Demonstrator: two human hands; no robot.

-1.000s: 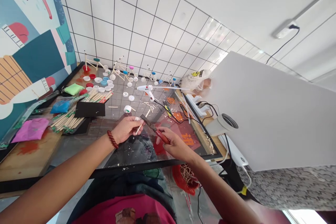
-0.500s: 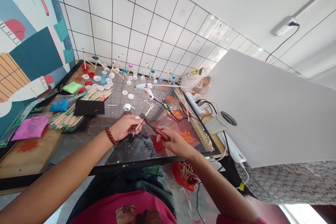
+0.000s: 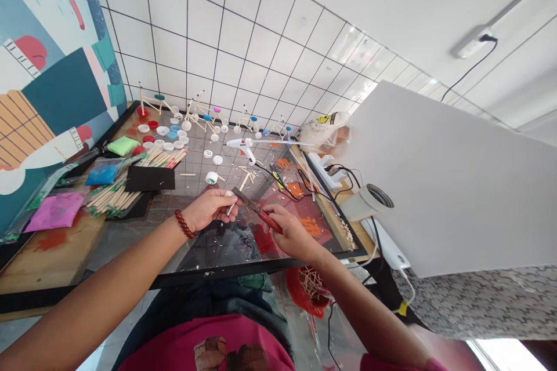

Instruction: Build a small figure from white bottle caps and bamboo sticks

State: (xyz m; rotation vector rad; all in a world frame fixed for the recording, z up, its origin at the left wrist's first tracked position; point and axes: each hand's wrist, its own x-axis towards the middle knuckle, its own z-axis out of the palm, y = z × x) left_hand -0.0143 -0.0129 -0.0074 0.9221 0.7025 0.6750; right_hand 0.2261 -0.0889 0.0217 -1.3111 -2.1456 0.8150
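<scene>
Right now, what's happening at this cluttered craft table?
A person works at a glass-topped table. The left hand pinches a thin wooden stick, and the right hand grips red-handled metal cutters, whose tip meets that stick. Beyond them lie a white glue gun, coloured plastic bottle caps and a pile of wooden sticks.

Glue gun (image 3: 243,146) btwn bottle caps (image 3: 167,134) & pwr strip (image 3: 324,171), stick bundles (image 3: 111,198) nearby.

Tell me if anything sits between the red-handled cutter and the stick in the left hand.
Nothing visible does. The right hand holds the cutter with its dark tip right at the stick, which the left hand pinches.
</scene>
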